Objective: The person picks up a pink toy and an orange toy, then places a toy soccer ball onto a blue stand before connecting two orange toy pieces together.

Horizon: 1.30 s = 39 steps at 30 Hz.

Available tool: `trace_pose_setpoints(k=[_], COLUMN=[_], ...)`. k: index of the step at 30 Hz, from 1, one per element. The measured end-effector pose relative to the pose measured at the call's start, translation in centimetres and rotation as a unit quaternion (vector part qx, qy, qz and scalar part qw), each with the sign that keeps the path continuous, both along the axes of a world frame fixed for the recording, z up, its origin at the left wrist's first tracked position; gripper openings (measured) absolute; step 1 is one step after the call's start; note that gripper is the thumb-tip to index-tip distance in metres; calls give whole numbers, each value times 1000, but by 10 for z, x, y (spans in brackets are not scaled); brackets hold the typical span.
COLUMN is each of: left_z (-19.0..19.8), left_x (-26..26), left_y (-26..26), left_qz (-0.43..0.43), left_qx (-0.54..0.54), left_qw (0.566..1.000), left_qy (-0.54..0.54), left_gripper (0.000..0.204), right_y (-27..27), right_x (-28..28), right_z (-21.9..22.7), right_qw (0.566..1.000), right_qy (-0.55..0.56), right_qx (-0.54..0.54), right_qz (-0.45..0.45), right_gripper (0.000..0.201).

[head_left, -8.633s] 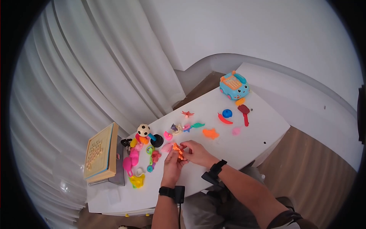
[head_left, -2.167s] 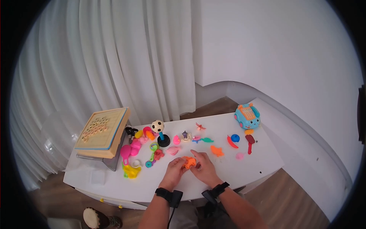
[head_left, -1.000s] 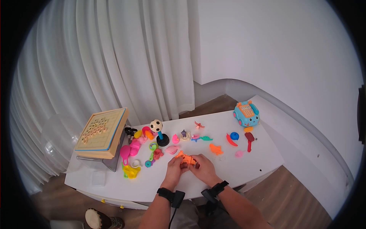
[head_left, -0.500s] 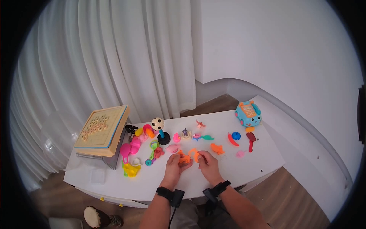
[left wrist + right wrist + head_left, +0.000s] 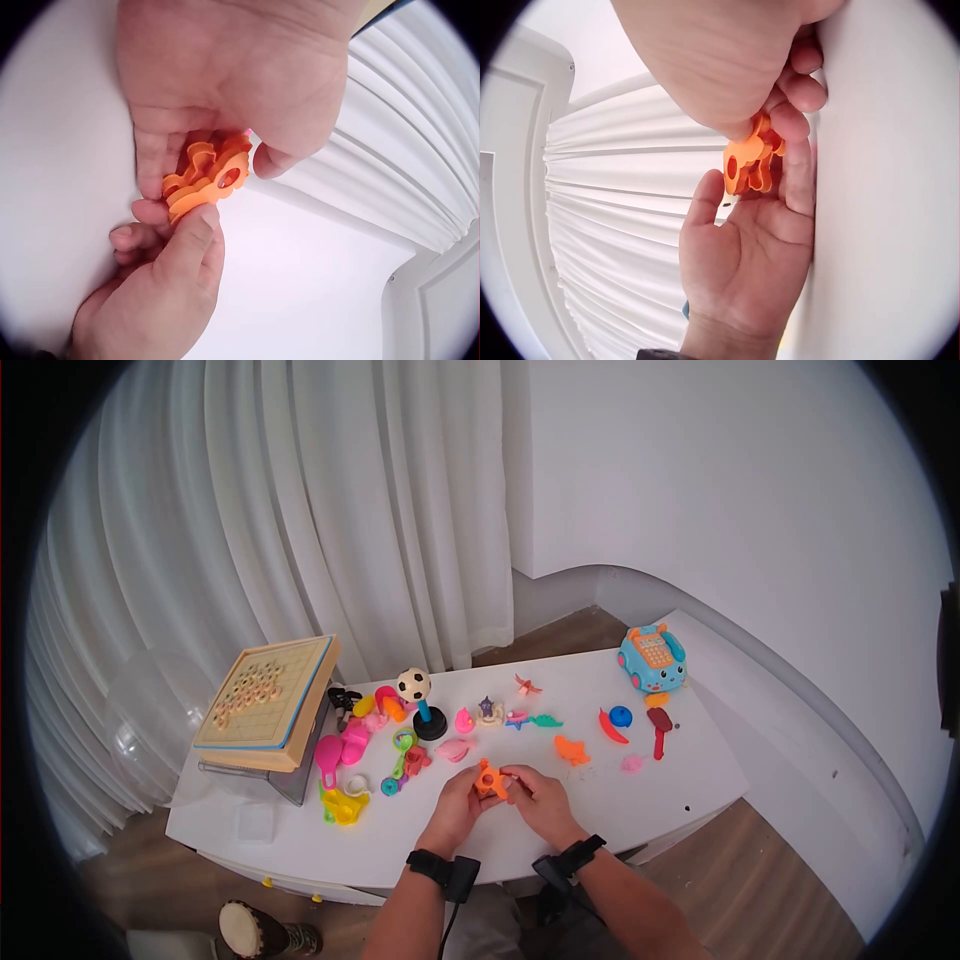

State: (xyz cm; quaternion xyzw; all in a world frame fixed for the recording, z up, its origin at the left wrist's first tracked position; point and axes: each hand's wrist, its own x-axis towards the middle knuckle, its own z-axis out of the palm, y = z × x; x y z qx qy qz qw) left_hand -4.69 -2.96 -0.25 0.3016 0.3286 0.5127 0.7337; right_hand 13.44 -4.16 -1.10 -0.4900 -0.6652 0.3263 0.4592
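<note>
Between both hands are orange plastic toy pieces (image 5: 484, 770), thin-walled and hollow, with a scalloped outline and a round hole. My left hand (image 5: 452, 812) holds them against its fingers, palm up, its thumb at their edge. From the other side, my right hand (image 5: 545, 802) pinches the scalloped piece (image 5: 189, 199) between thumb and fingers. The right wrist view shows the hollow side of the orange pieces (image 5: 744, 154) lying by the left fingers. Just beyond the hands lie a pink toy (image 5: 456, 750) and, farther right, a flat orange toy (image 5: 573, 751).
A chess board box (image 5: 262, 705) stands tilted on a stand at left. Near it sit a football toy on a black base (image 5: 430, 723), pink scoops (image 5: 329, 755) and yellow toys (image 5: 345, 808). A blue toy phone (image 5: 652, 660) and red-handled toy (image 5: 658, 735) are at right.
Half a second ago each hand held an orange piece, held apart. Now the pieces are together between the hands, the right hand having come back left. Earlier, the hands turned an orange piece.
</note>
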Motion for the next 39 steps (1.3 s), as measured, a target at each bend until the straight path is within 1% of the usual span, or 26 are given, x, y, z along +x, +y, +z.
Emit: trace_pose_setpoints(k=[2, 4, 7, 8, 10, 11, 13, 14, 16, 17, 19, 23, 25, 28, 32, 37, 38, 39], left_z=[1, 0, 2, 3, 5, 4, 1, 2, 7, 7, 8, 6, 4, 2, -1, -5, -6, -6], left_x=[-1, -1, -1, 0, -1, -1, -2, -2, -2, -2, -1, 2, 2, 1, 2, 7, 8, 9], left_y=[0, -2, -2, -2, -3, -3, -2, -2, -4, -5, -6, -5, -5, -5, -4, -2, -3, -3], left_qz=[-4, -22, -29, -28, 6, 7, 7, 6, -29, -29, -26, -12, -16, -14, -9, 43, 41, 41], left_qx=[-7, 22, 29, 29, -2, -2, -8, -8, 14, 14, 18, 7, 8, 14, 19, 14, 14, 20], left_qw=[1000, 998, 997, 997, 1000, 1000, 1000, 1000, 997, 997, 993, 995, 997, 997, 997, 995, 995, 992], left_qy=[-5, 53, 63, 62, 5, 5, 6, 6, 71, 71, 116, 98, 75, 74, 78, 94, 95, 119], left_gripper=[31, 30, 31, 31, 33, 33, 33, 33, 34, 34, 35, 32, 36, 36, 36, 31, 31, 32], right_y=[1, 2, 2, 2, -2, -4, -9, -10, -11, -10, -7, -4, -4, -4, -6, -6, -6, -6], right_x=[0, 0, 0, 0, -1, -2, -5, -5, -5, -5, -4, -3, -4, -4, -4, -5, -4, -4], right_z=[-2, -2, -1, 1, 8, 11, 18, 20, 21, 20, 13, 5, 4, 10, 13, 7, 7, 7], right_qw=[1000, 999, 998, 998, 999, 999, 998, 998, 994, 994, 991, 991, 992, 995, 995, 993, 993, 992], right_qy=[-13, -37, -42, -42, -31, -31, -50, -49, -96, -96, -114, -112, -103, -86, -84, -93, -93, -96], right_qx=[-2, 4, 15, 15, -12, -12, 42, 42, 55, 55, 71, 66, 67, 54, 51, 74, 73, 72], right_qz=[-8, -22, -41, -40, -35, -34, -27, -28, -16, -17, -6, -14, -21, -22, -20, -22, -24, -23], right_gripper=[29, 27, 30, 30, 41, 41, 49, 49, 52, 52, 51, 47, 42, 39, 39, 33, 33, 31])
